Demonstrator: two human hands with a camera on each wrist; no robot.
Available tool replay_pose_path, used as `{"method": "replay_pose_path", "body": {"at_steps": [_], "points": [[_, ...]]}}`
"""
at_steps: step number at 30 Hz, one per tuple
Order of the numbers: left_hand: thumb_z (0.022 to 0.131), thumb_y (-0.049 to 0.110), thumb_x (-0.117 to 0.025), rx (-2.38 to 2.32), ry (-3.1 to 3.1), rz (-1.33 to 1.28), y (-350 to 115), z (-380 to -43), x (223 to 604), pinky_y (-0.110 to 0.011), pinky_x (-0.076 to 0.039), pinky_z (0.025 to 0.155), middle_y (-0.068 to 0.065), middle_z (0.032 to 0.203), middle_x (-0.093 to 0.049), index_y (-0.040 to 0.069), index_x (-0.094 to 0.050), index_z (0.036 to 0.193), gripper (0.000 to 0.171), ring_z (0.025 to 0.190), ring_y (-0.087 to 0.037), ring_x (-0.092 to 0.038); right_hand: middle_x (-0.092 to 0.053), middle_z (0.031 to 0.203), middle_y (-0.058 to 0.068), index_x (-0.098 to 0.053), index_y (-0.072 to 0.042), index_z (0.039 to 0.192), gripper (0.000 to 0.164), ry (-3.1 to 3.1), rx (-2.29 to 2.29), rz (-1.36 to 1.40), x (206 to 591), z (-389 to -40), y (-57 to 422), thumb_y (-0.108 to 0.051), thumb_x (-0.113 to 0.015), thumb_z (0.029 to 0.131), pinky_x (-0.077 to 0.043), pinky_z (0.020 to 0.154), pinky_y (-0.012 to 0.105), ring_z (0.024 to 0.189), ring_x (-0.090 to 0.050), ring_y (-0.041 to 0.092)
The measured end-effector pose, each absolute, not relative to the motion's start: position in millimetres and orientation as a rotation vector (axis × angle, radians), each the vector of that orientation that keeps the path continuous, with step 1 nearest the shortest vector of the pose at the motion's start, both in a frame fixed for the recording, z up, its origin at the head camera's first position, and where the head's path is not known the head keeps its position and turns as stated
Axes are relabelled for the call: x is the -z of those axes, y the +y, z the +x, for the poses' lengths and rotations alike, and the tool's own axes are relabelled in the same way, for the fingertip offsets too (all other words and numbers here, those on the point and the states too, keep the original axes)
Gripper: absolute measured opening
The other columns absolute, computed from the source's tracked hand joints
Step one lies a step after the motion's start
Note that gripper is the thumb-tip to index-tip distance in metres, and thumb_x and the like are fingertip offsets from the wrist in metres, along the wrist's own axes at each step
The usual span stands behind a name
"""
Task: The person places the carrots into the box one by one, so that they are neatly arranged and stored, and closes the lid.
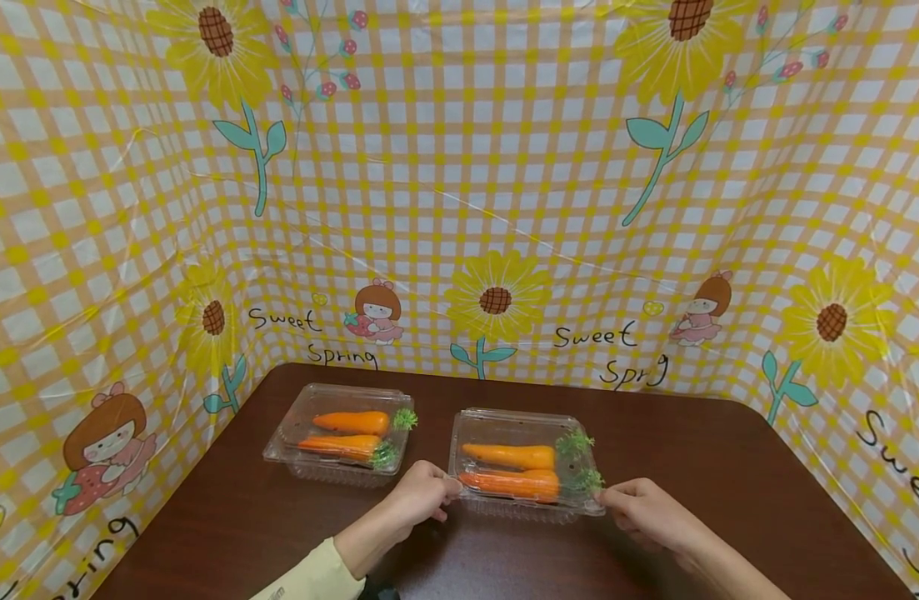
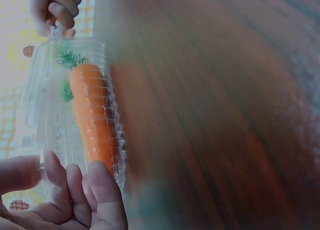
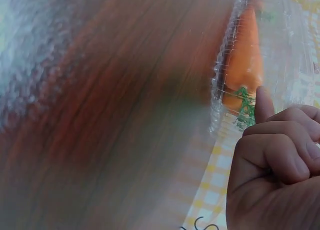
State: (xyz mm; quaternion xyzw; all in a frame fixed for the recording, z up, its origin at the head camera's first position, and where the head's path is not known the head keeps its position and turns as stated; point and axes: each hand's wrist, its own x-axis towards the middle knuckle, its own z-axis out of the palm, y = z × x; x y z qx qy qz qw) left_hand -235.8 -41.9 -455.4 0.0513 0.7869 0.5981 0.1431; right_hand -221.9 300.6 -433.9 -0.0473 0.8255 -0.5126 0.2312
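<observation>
A clear plastic clamshell box (image 1: 515, 425) stands right of the middle of the table, its lid down. Inside it lie two orange carrots (image 1: 510, 483) with green leafy tops (image 1: 590, 481) toward the right. My left hand (image 1: 423, 498) pinches the front left corner of its rim between thumb and fingers. At the front right corner, my right hand (image 1: 646, 510) pinches the rim. The left wrist view shows the thumb and fingers (image 2: 60, 190) at the box's near end. Curled right fingers (image 3: 280, 155) appear in the right wrist view. Whether the box's base touches the table cannot be told.
A second clear clamshell box (image 1: 302, 412) with two carrots (image 1: 352, 422) stands to the left, a short gap from the first. Both are on a dark brown wooden table (image 1: 684, 442). A checked sunflower cloth (image 1: 429, 208) hangs behind and along both sides.
</observation>
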Motion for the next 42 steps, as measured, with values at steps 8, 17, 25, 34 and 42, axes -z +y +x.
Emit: {"method": "replay_pose_path", "body": {"at_steps": [8,17,25,34,42], "points": [[0.091,0.013,-0.062,-1.721,2.276,0.129,-43.1,-237.5,454.9,-0.034,-0.057,0.064,-0.003,0.084,-0.056,0.000,-0.066,0.073,0.022,0.080,-0.020,-0.054,-0.024,0.053,-0.009,-0.072,0.003,0.102,0.036,2.166,1.487,-0.163,435.9,-224.8,300.7,-0.028,-0.056,0.102,-0.017,0.042,0.022,0.045,-0.011,0.007],[0.093,0.015,-0.058,-1.739,2.285,0.140,-40.5,-239.4,457.7,-0.032,-0.055,0.061,-0.003,0.079,-0.052,0.008,-0.054,0.067,0.027,0.076,-0.018,-0.052,-0.025,0.053,-0.010,-0.070,0.004,0.100,0.031,2.102,1.547,-0.171,437.7,-229.9,299.4,-0.024,-0.055,0.102,-0.018,0.042,0.021,0.044,-0.012,0.005],[0.094,0.016,-0.057,-1.744,2.307,0.120,-38.5,-244.9,460.3,-0.033,-0.054,0.060,-0.003,0.080,-0.053,0.005,-0.058,0.072,0.024,0.077,-0.019,-0.053,-0.024,0.051,-0.010,-0.064,-0.010,0.076,0.030,2.108,1.567,-0.182,441.1,-233.9,298.8,-0.024,-0.058,0.102,-0.019,0.041,0.022,0.043,-0.013,0.006],[0.097,0.027,-0.060,-1.779,2.266,0.070,-35.3,-248.8,464.4,-0.031,-0.055,0.059,-0.005,0.085,-0.058,-0.001,-0.065,0.089,0.029,0.078,-0.018,-0.054,-0.023,0.052,-0.009,-0.071,-0.003,0.090,0.029,2.129,1.575,-0.156,442.3,-238.2,300.9,-0.026,-0.058,0.101,-0.018,0.043,0.023,0.044,-0.011,0.007],[0.097,0.034,-0.064,-1.662,2.236,0.131,-54.4,-230.6,461.1,-0.032,-0.055,0.064,-0.009,0.092,-0.061,-0.001,-0.066,0.106,0.036,0.081,-0.019,-0.056,-0.032,0.057,-0.006,-0.073,-0.001,0.104,0.044,2.369,1.432,-0.014,437.9,-236.1,312.1,-0.043,-0.060,0.099,-0.029,0.047,0.026,0.050,-0.027,0.010]]}}
